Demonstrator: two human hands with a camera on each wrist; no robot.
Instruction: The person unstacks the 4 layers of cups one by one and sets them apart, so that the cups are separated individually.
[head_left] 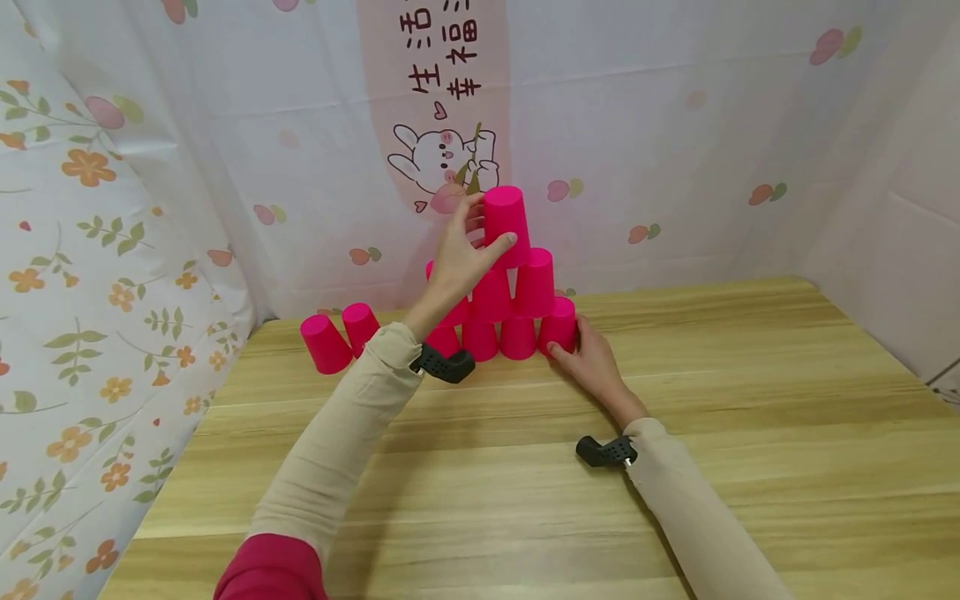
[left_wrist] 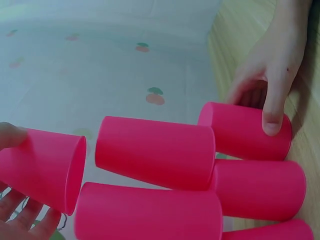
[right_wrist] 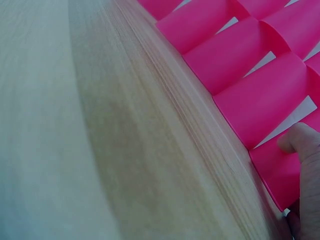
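Observation:
Pink plastic cups stand upside down in a pyramid at the back of the wooden table. My left hand grips the top cup between thumb and fingers, just above the second tier; the left wrist view shows this cup a little apart from the cups below it. My right hand holds the bottom-right cup, with its thumb across that cup. The right wrist view shows the bottom row and the thumb on the nearest cup.
Two more pink cups stand apart at the table's back left. Patterned curtains close in the left and back; a plain wall is on the right. Bare wood lies in front of the pyramid.

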